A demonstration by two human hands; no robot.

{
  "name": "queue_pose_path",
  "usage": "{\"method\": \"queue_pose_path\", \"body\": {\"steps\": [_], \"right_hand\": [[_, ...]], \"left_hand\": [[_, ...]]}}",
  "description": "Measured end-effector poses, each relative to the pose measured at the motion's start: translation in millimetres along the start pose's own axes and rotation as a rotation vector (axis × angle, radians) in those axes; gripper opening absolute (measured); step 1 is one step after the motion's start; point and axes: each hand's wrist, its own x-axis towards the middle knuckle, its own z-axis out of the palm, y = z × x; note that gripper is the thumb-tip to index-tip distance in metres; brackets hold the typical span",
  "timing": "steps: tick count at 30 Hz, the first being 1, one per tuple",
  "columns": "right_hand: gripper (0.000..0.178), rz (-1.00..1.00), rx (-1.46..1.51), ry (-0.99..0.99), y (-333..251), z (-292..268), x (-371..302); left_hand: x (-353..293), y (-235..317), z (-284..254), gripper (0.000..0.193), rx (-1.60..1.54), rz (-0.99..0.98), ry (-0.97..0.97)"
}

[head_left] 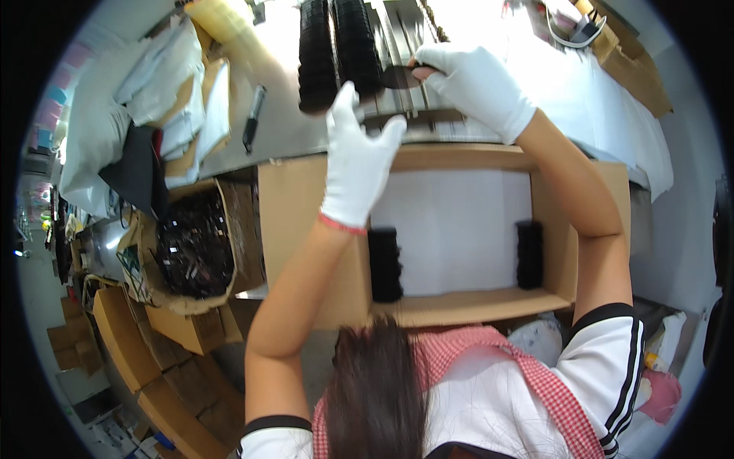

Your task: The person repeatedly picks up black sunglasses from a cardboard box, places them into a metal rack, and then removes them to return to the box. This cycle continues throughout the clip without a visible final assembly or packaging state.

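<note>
The metal tabletop [283, 96] ends just beyond the open brown cardboard box [474, 307], whose white floor [462, 229] spreads between two short black ribbed stacks [384, 264], one near each side wall. The white-gloved right hand [480, 88] pinches a thin dark rounded piece [397, 77] at its fingertips, just right of two long black ribbed rows [316, 65]. The white-gloved left hand [355, 164] is released, fingers parted, at the rows' near ends; whether it touches them cannot be told.

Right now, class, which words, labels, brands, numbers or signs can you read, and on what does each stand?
No text is readable.
Dark disc in the right hand: no lettering visible.
Open cardboard box: no print visible.
Pen: any marking too small.
Colourful items, far left: too blurred.
</note>
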Motion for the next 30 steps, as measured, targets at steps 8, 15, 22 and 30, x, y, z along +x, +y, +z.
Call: {"method": "queue_pose_path", "body": {"steps": [8,15,22,30], "right_hand": [[0.014,-0.167,0.163,-0.071,-5.4,46.3,-77.1],[0.028,-0.462,0.11,0.526,-18.0,57.4,-73.0],[0.041,-0.299,0.69,0.481,-154.8,70.3,2.3],[0.056,-0.089,0.525,0.388,-88.4,97.1,-14.6]], "left_hand": [[-39.3,-5.6,3.6,0.026,-0.068,-0.276,-0.462],[-70.1,-42.8,18.8,0.029,0.632,-0.042,-0.627],[-113.5,-114.1,44.8,0.051,0.761,0.048,-0.935],[-91.0,-91.1,54.5,0.057,1.282,-0.127,-1.329]]}}
